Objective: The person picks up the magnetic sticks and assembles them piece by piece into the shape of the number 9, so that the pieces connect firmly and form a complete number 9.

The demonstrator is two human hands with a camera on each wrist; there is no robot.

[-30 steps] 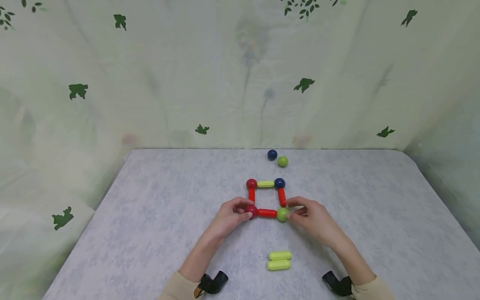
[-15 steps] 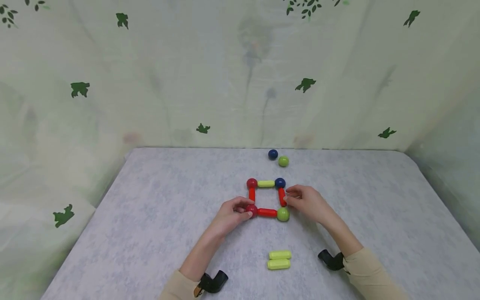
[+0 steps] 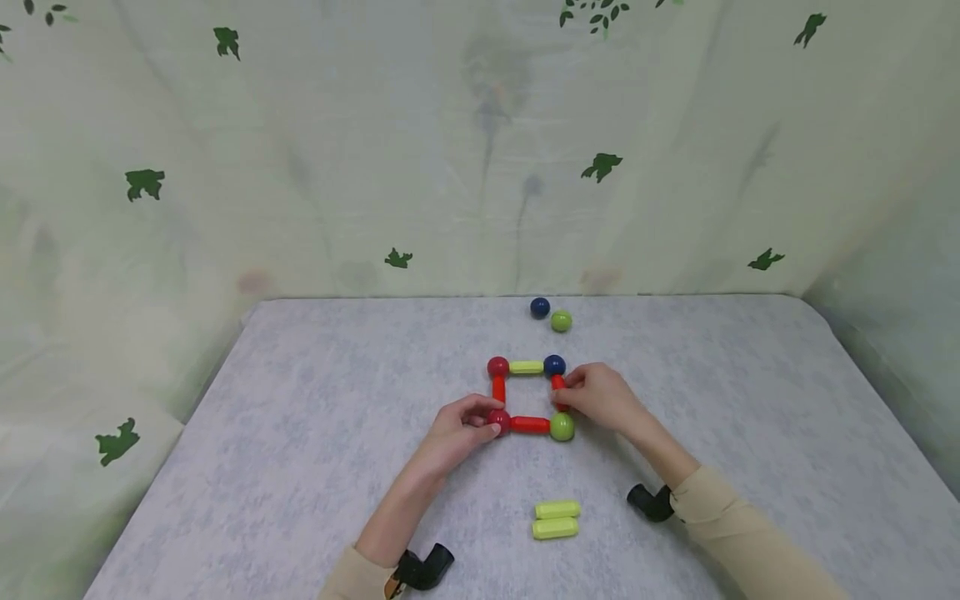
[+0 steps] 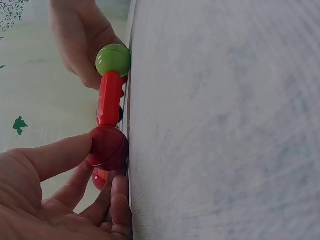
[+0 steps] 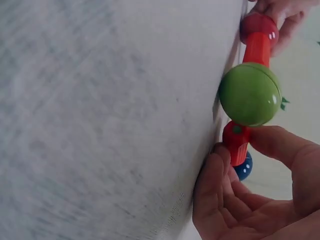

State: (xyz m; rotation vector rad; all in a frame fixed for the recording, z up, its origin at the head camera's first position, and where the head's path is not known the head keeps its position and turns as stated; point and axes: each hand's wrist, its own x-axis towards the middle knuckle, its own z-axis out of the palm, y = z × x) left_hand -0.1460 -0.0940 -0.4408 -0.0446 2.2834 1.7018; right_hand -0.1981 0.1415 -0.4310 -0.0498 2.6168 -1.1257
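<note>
Two bare hands hold parts of a square of toy balls and short sticks, lying on a pale grey worktop [image 3: 315, 483] about midway between its left and right edges, toward the far edge. At the square's far corners sit the far red ball [image 3: 498, 367] on the left and a dark blue ball [image 3: 554, 365] on the right, with a yellow-green stick [image 3: 527, 367] between them. At its near corners are the near red ball [image 3: 498, 422] on the left and a green ball [image 3: 562, 427] on the right, joined by the near red stick [image 3: 530, 425]. The left red stick [image 3: 498, 388] forms the left side.

The left hand [image 3: 459, 425] grips the near red ball, thumb on one side, fingers curled on the other. The right hand [image 3: 600, 396] pinches the right red stick [image 5: 239, 150] between thumb and fingertips; whether that stick touches the green ball is unclear.

Close to the worktop's far edge, a loose blue ball [image 3: 540, 307] rests just beside a loose green ball [image 3: 561, 321]. Between the forearms lie an upper spare stick [image 3: 557, 509] and a lower spare stick [image 3: 555, 528], both yellow-green, side by side. Beyond the far edge hangs a pale curtain [image 3: 322, 150] with green bird shapes.
</note>
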